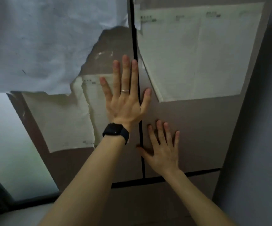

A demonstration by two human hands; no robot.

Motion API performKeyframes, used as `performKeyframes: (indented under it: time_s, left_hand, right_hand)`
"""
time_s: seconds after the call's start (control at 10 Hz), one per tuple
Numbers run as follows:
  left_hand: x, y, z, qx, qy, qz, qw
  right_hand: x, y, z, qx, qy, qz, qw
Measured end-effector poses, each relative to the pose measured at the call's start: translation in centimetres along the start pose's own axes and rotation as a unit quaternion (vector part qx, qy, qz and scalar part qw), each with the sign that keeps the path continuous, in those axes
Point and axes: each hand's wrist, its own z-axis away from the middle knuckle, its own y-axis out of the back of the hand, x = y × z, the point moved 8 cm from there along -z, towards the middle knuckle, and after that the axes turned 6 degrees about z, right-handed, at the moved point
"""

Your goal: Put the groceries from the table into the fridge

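Note:
The fridge fills the view, its two grey-brown upper doors meeting at a dark vertical seam. My left hand (125, 93), with a ring and a black watch on the wrist, lies flat with straight spread fingers on the left door (76, 160), its thumb reaching across the seam. My right hand (163, 149) presses flat on the right door (197, 128) lower down, its thumb at the seam. Both doors look closed. No groceries and no table are in view.
Paper sheets (197, 54) are stuck on the right door, and others (63, 118) on the left door. A pale cloth (42, 38) hangs over the upper left. A lower drawer front (148, 198) sits below a dark horizontal gap. A grey wall (262, 144) stands right, a frosted window (4, 144) left.

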Motion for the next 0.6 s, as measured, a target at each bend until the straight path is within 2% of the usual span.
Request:
performKeyframes:
  time_s: [0.2, 0.3, 0.4, 0.5, 0.6]
  left_hand:
    - [0.2, 0.2, 0.1, -0.015, 0.008, -0.001, 1.0]
    - [-0.2, 0.1, 0.4, -0.026, 0.009, 0.001, 1.0]
    - [-0.3, 0.1, 0.6, -0.037, 0.011, 0.0, 0.999]
    - [-0.2, 0.2, 0.5, -0.039, 0.012, 0.0, 0.999]
    - [0.2, 0.6, 0.2, -0.033, 0.024, 0.0, 0.999]
  right_hand:
    - [0.1, -0.6, 0.5, -0.025, 0.009, 0.024, 0.999]
    - [-0.2, -0.2, 0.7, -0.06, 0.011, 0.032, 0.998]
    - [-0.6, 1.4, 0.7, -0.13, 0.018, 0.006, 0.991]
    - [0.3, 4.6, 0.2, -0.216, 0.049, -0.049, 0.974]
    - [2.5, 10.6, -2.5, -0.314, -0.023, -0.203, 0.927]
